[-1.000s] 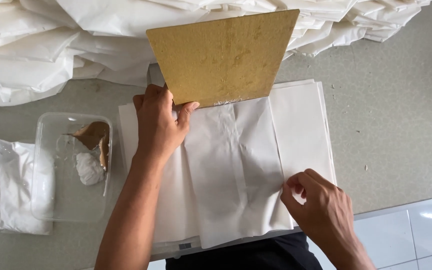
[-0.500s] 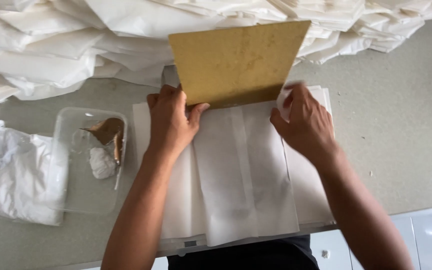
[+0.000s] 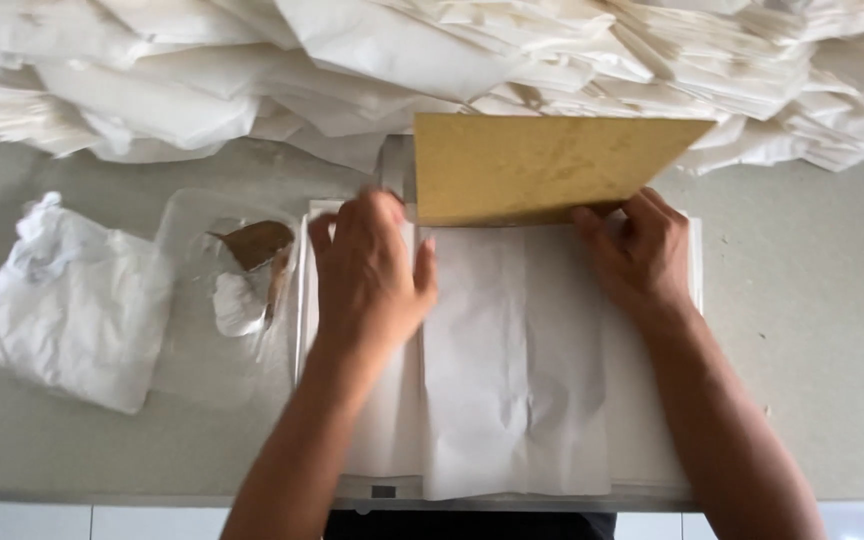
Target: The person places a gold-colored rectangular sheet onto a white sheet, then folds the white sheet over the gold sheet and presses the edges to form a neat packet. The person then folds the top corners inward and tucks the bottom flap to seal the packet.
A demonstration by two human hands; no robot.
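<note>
— So, where are the hands?

— Both lie on the folded white cloth point(image 3: 512, 360) at the middle of the grey table point(image 3: 812, 330). The left hand point(image 3: 370, 275) rests palm down on the cloth's left part, fingers spread loosely and gripping nothing. The right hand point(image 3: 642, 255) is at about two o'clock from it, fingers curled at the lower edge of the brown board point(image 3: 537, 168).

— Is the right one pinching that board?

— It touches the edge; whether it grips, I cannot tell.

— And the board itself?

— At twelve o'clock of the cloth, tilted, its lower edge on the cloth's far end.

— What else is about?

— A heap of white cloths point(image 3: 432, 70) across twelve o'clock. At nine o'clock of the left hand, a clear plastic tray point(image 3: 192, 330) with a brown scrap point(image 3: 255, 243) inside, and farther left a crumpled white bag point(image 3: 77, 300).
</note>
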